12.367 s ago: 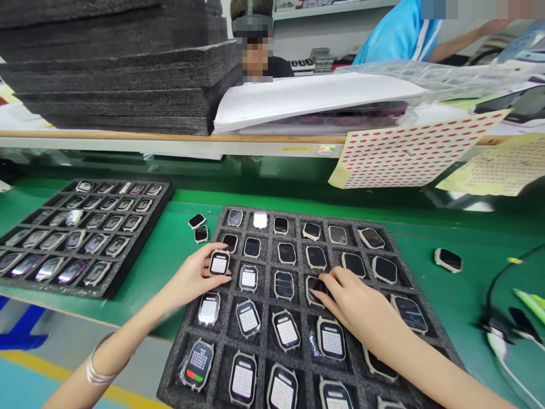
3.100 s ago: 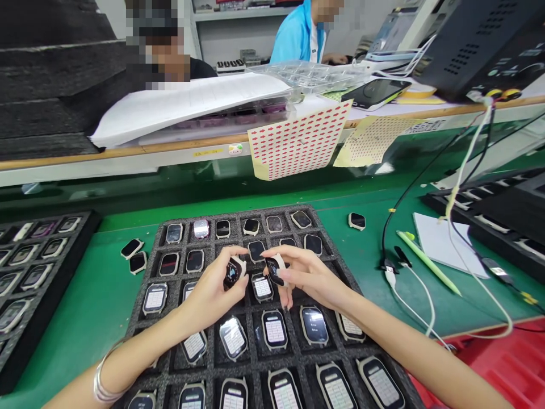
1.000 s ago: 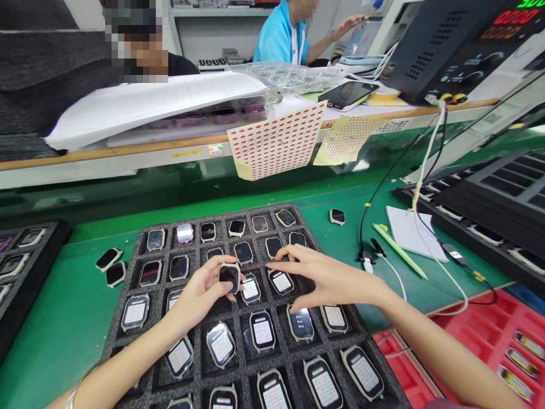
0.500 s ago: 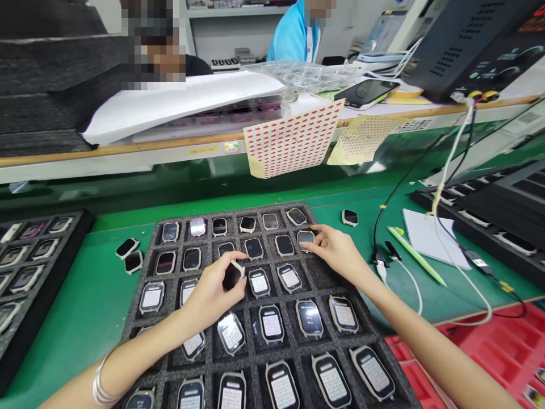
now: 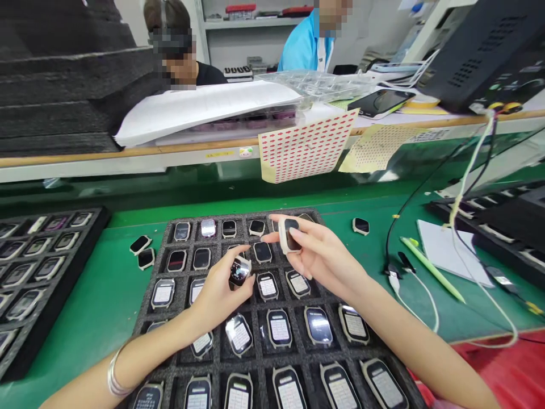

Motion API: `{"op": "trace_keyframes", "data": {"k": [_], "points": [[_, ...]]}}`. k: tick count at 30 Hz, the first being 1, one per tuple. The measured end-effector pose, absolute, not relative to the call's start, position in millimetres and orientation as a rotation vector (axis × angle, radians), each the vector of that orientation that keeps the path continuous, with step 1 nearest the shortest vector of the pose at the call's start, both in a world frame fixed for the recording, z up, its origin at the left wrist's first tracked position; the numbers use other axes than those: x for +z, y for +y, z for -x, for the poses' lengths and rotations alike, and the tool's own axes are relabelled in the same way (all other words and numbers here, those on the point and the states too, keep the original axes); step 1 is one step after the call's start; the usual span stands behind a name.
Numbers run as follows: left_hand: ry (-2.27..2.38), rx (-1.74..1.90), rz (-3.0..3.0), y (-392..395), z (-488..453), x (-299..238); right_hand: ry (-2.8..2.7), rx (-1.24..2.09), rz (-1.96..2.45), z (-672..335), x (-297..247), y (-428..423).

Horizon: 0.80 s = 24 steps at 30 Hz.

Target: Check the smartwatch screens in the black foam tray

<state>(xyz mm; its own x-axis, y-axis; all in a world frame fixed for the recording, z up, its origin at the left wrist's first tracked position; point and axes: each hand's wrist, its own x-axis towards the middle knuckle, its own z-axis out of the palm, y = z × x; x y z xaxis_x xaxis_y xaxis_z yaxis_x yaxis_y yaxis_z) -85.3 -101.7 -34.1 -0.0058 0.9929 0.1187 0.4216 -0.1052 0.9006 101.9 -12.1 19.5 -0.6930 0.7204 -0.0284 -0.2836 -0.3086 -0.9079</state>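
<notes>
A black foam tray (image 5: 164, 248) in front of me holds several smartwatch bodies in its pockets, some with lit screens. My left hand (image 5: 217, 289) pinches one watch body (image 5: 239, 271) with a dark screen just above the tray's middle. My right hand (image 5: 321, 255) holds another watch body (image 5: 289, 234) with a white case, lifted over the tray's far rows, its face turned toward me.
Two loose watch bodies (image 5: 142, 251) lie on the green mat left of the tray and one (image 5: 361, 225) to the right. A second filled tray (image 5: 29, 267) sits at left. Cables (image 5: 419, 304), a green pen (image 5: 430, 275) and white paper lie right. Two people sit behind the raised shelf.
My right hand picked a watch body out of the tray's far right pocket and raised it. My left hand kept hold of its watch body.
</notes>
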Motion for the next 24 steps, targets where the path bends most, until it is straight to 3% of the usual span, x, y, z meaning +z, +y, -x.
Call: {"op": "trace_keyframes", "data": {"k": [9,24], "points": [[1.498,1.158,-1.484,-100.8,87.0,-37.1,-1.181,2.159,0.553,-101.8,-14.9,-7.1],[1.437,1.142,-1.343,-102.9,84.6,-36.6,-1.209,2.348,0.474,-106.8,-20.1,-11.1]]}}
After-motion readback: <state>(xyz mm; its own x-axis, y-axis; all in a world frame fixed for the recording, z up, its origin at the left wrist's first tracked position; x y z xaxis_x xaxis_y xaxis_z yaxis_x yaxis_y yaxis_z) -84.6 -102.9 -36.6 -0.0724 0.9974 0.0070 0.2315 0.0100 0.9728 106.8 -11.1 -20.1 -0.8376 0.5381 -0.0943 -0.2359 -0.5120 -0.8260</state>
